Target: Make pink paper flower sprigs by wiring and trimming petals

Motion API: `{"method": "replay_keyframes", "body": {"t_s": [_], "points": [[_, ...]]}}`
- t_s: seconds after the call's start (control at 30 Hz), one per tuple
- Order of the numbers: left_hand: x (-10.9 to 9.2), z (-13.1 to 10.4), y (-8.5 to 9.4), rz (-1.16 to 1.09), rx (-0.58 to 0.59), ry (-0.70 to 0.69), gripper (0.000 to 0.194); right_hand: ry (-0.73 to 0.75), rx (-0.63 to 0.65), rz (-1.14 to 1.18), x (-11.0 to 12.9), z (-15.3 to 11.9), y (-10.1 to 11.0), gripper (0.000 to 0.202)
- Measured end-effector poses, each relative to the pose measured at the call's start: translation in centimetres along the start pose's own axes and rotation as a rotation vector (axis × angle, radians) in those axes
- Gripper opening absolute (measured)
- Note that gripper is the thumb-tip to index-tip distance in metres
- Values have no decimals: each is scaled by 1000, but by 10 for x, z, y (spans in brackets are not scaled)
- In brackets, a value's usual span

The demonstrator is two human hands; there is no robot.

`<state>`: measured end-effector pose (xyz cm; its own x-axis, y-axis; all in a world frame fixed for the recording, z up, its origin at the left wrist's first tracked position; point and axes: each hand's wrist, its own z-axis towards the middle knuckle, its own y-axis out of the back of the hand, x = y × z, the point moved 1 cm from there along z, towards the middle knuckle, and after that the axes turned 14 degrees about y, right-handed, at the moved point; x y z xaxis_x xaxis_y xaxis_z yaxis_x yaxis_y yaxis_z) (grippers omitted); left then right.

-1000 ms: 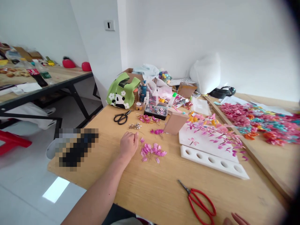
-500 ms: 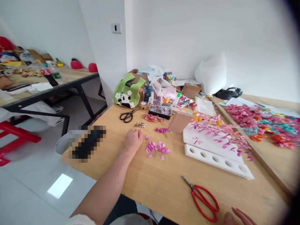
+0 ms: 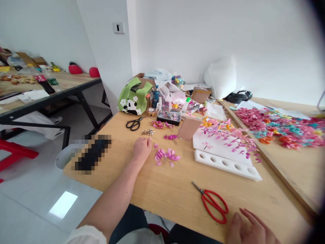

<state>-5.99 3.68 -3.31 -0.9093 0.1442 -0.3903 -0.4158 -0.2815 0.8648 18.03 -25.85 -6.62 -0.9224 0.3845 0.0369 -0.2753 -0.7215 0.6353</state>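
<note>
My left hand (image 3: 142,148) rests on the table with its fingers curled together, just in front of a small bunch of pearl-tipped stems (image 3: 148,132). Its fingertips are turned away, so what they pinch, if anything, is hidden; a thin wire shows just beyond them. Right beside it lies a loose pile of pink-purple petals (image 3: 166,156) on fine wires. Near the front edge, my right hand (image 3: 250,227) is low with fingers stretched and thumb apart, holding nothing visible. Red-handled scissors (image 3: 214,205) lie to its left, tips pointing away.
A white foam block (image 3: 223,165) with several holes stands before pink flower sprays (image 3: 238,137). Black scissors (image 3: 133,124), a bead box (image 3: 169,118) and a green panda bag (image 3: 134,96) sit farther back. A wooden strip (image 3: 264,152) borders colourful flowers (image 3: 279,125).
The view has turned slightly right, so the table items sit farther left. My right hand has come further into view beside the red scissors. My left hand stays by the pearl-tipped stems.
</note>
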Motion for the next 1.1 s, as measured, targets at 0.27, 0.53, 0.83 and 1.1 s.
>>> {"method": "replay_keyframes", "body": {"t_s": [0.27, 0.53, 0.83, 1.1], "points": [[1, 1, 1, -3, 5, 3, 45, -5, 84, 23, 0, 3, 3, 48], [1, 1, 0, -10, 22, 2, 47, -42, 160, 54, -4, -1, 2, 54], [0, 1, 0, -29, 20, 8, 46, 5, 161, 61, -5, -1, 3, 47], [-2, 1, 1, -37, 31, 4, 49, -35, 172, 61, -4, -2, 2, 41]]}}
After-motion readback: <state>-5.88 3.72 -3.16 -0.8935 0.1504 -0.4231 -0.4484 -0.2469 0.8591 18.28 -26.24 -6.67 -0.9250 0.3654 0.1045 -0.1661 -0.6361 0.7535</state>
